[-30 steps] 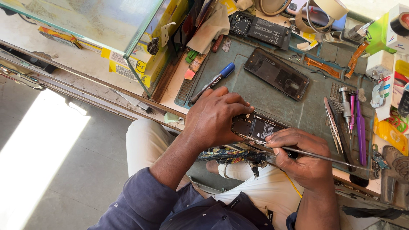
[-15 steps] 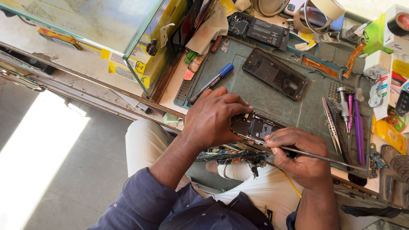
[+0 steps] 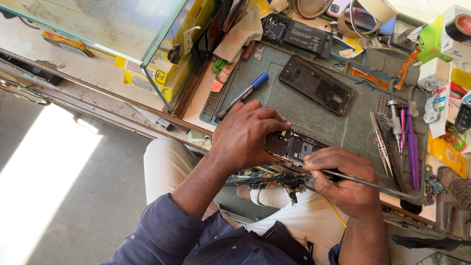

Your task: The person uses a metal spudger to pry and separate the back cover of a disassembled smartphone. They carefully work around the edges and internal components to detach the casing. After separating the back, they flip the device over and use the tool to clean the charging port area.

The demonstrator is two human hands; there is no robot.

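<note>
1. Left hand gripping opened phone at near edge of green mat.
2. Right hand fingers pinching thin tool, tip at phone.
3. Prying underway; steady, gentle pressure needed next.

The left hand hides the opened phone's near end; the right hand covers the thin tool's tip beside that phone.
</note>
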